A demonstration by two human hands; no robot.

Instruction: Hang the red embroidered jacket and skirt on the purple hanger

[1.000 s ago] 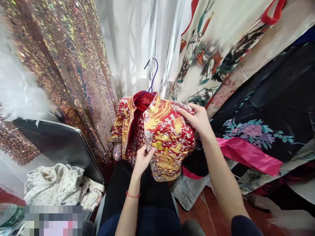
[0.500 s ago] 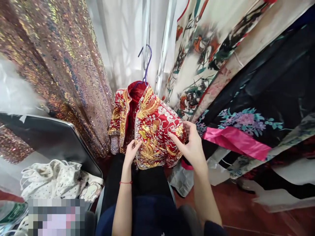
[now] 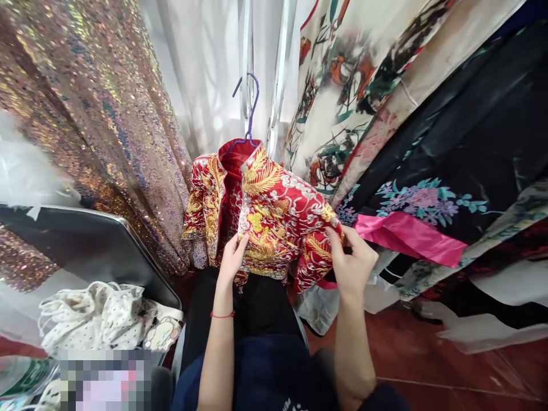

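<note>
A red jacket (image 3: 274, 211) with gold and silver embroidery hangs by its stand collar on a purple hanger (image 3: 252, 108), its front parted. My left hand (image 3: 232, 257) pinches the front edge of the jacket low down, fingers closed on the cloth. At the other side, my right hand (image 3: 353, 257) grips the sleeve between thumb and fingers and holds it away from the body of the jacket. The tips of my right fingers are partly behind the sleeve.
A sequined curtain-like cloth (image 3: 141, 125) hangs at left, floral garments (image 3: 334, 114) and a black embroidered one (image 3: 483, 131) at right. A chair back (image 3: 85, 240) stands at lower left beside a dotted white cloth (image 3: 94, 314). A pink ribbon (image 3: 411, 237) lies across the black garment.
My right hand has moved right and slightly down, closing on the sleeve and pulling it outward. The jacket front has spread and its hem has risen. My left hand keeps its pinch.
</note>
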